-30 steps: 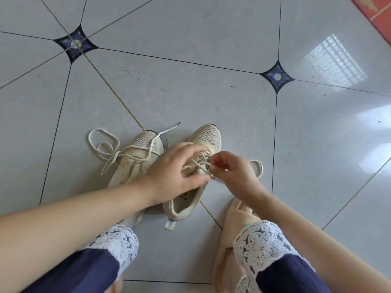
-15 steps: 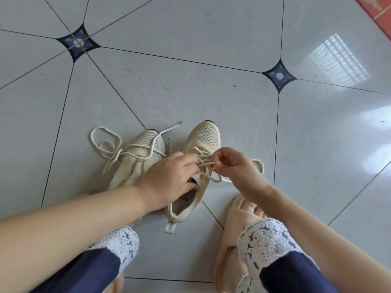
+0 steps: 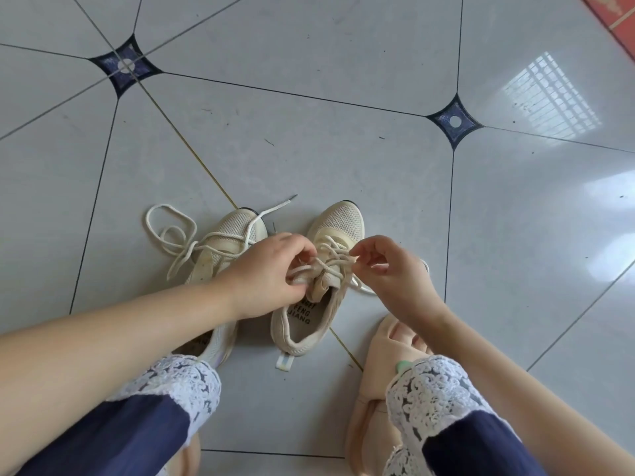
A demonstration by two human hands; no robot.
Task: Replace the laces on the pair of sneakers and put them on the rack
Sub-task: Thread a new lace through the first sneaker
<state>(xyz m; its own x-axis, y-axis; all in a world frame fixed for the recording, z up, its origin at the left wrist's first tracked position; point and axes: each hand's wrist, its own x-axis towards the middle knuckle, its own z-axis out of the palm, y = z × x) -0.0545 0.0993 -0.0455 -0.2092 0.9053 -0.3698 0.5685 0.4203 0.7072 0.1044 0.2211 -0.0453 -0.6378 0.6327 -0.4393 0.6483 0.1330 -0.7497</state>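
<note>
Two beige sneakers stand side by side on the grey tiled floor [image 3: 309,132], toes pointing away from the person, well short of the red strip at the floor's far right corner. The right sneaker [image 3: 343,218] sits on a thin diagonal tile joint; the left sneaker [image 3: 237,225] is just beside it, its heel hidden under the forearm.

The left hand [image 3: 268,273] has its fingers curled and grips the right sneaker at the near side of its laced throat, beside the crumpled tongue [image 3: 319,286]; exactly what the fingertips hold is hidden. The right hand [image 3: 395,273] pinches a strand of the lace [image 3: 335,255] between thumb and forefinger, the other fingers loosely bent; the lace's tail trails onto the floor beneath that hand.

A loose lace [image 3: 171,231] lies draped over the left sneaker, looping onto the floor on its outer side, one tip past the toe.

A peach slipper [image 3: 378,369] is on the person's foot near the right sneaker's heel; white lace cuffs [image 3: 178,383] edge navy trousers.
</note>
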